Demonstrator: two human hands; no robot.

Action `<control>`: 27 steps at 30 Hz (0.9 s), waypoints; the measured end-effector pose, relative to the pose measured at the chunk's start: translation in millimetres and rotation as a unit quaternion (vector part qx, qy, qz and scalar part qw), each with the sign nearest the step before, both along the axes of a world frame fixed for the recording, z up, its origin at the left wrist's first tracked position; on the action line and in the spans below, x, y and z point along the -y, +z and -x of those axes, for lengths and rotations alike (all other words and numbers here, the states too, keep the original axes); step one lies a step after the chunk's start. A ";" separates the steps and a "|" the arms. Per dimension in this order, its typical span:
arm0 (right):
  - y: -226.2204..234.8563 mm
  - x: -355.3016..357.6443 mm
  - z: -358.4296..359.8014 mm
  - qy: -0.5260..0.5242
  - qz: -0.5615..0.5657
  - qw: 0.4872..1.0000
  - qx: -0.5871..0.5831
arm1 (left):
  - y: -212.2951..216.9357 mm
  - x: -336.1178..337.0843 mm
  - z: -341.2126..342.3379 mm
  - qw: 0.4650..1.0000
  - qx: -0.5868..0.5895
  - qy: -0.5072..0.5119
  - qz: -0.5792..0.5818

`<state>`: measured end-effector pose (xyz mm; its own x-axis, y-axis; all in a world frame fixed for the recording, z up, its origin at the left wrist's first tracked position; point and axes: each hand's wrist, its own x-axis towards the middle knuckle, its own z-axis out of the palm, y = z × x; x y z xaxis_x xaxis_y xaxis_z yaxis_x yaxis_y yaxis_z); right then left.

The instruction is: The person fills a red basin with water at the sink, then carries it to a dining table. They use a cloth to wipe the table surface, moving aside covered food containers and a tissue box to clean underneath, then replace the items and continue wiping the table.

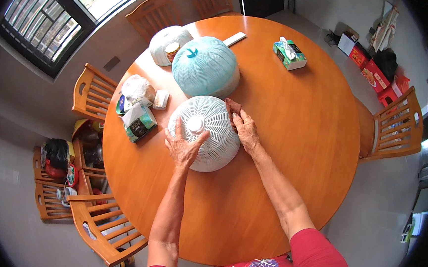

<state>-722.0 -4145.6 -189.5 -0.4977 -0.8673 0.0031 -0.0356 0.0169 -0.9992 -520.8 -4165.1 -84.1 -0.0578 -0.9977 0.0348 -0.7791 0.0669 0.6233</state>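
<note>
A white mesh dome food cover (213,118) sits on the round wooden table (294,143) in front of me. My left hand (182,146) lies spread on the dome's left side, thumb near its top knob. My right hand (246,129) presses a brown cloth (232,107) against the dome's right edge. A light blue mesh dome cover (205,67) stands just behind the white one, almost touching it.
Another white cover (164,40) with a jar under it sits at the table's far side. Bagged packets (137,106) lie at the left, a tissue box (289,54) and a white remote (234,39) farther back. Wooden chairs (394,123) ring the table.
</note>
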 end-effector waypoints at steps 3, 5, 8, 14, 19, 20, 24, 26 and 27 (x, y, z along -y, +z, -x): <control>1.1 -12.3 -5.1 -0.007 0.022 0.999 0.022 | 7.7 -8.2 2.3 1.000 -0.021 -0.004 0.005; 18.9 -22.2 -12.2 -0.006 0.050 0.997 0.051 | 16.8 -13.7 -0.1 0.999 -0.029 -0.007 0.031; 66.0 -51.9 -23.8 -0.006 0.086 0.995 0.056 | 33.0 -31.6 -11.7 0.992 -0.052 -0.037 0.108; 115.9 -125.8 -57.7 -0.033 0.121 0.982 -0.139 | 69.2 -105.4 -48.4 0.973 -0.122 -0.073 0.181; 124.1 -207.8 -109.4 0.060 0.121 0.985 -0.103 | 77.2 -201.4 -109.6 0.987 -0.104 -0.021 0.116; 114.0 -224.7 -121.2 0.067 0.093 0.988 -0.103 | 73.6 -218.8 -120.0 0.991 -0.098 -0.005 0.092; 89.5 -270.0 -147.0 0.067 0.022 0.988 -0.134 | 46.0 -260.1 -139.2 0.996 -0.081 0.040 0.012; 76.9 -276.1 -154.4 0.059 0.009 0.982 -0.177 | 27.4 -267.4 -146.7 0.998 -0.039 0.044 0.027; 72.8 -275.6 -157.6 0.057 0.008 0.977 -0.204 | 19.9 -268.8 -150.4 0.998 -0.019 0.046 0.030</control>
